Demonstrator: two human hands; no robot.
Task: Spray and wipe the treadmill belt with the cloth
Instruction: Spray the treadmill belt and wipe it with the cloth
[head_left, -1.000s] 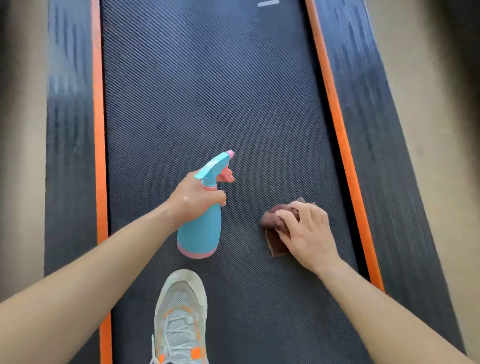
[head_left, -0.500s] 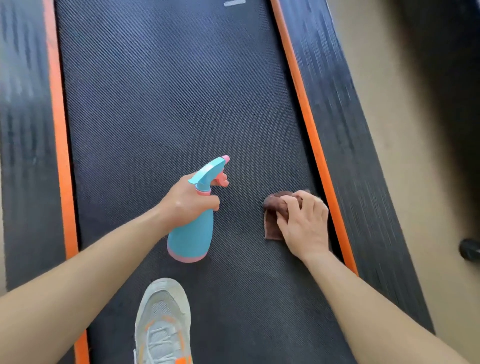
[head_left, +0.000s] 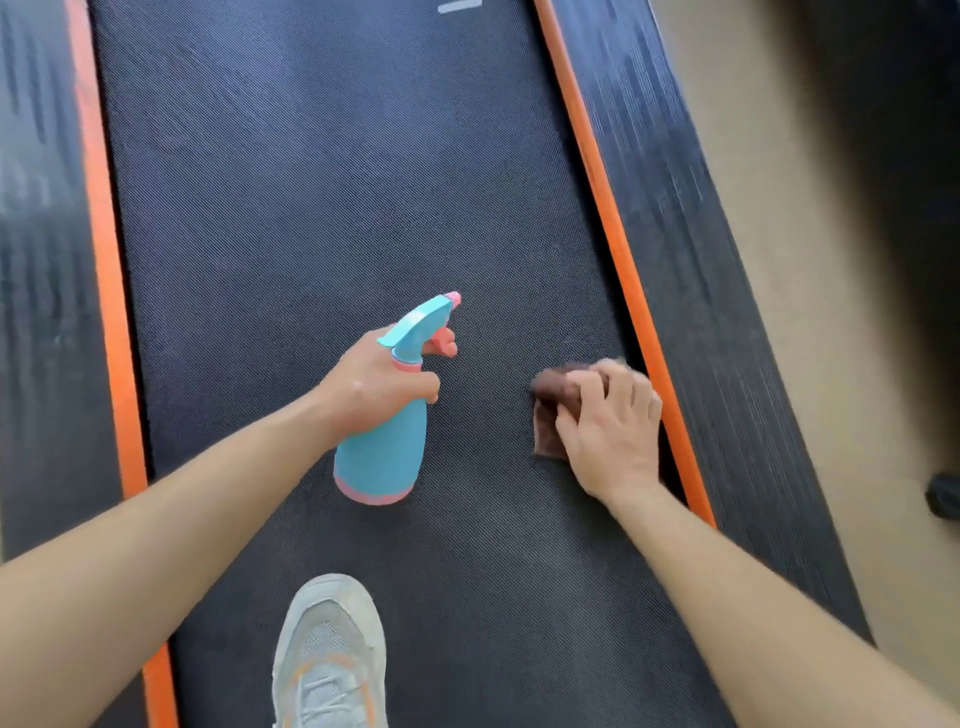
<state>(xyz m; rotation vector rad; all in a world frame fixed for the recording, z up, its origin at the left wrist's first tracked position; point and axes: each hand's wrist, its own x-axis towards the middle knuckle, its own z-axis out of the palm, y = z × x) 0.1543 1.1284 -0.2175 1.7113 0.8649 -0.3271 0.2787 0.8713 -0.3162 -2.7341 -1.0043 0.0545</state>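
The dark textured treadmill belt (head_left: 322, 197) runs up the middle of the view between two orange strips. My left hand (head_left: 371, 387) grips the neck of a blue spray bottle (head_left: 382, 452) with pink trim, its nozzle pointing up and to the right above the belt. My right hand (head_left: 613, 426) presses a brown cloth (head_left: 550, 415) onto the belt near the right orange strip (head_left: 623, 260). The hand covers most of the cloth.
My grey and orange shoe (head_left: 330, 654) stands on the belt at the bottom centre. Black ribbed side rails (head_left: 691, 218) flank the belt, with a left orange strip (head_left: 101, 223). Beige floor (head_left: 810, 322) lies to the right, with a small dark object (head_left: 943, 493) at the edge.
My right hand has slid the cloth to the right, closer to the orange strip. The view has shifted a little; the left hand still holds the bottle in the same pose.
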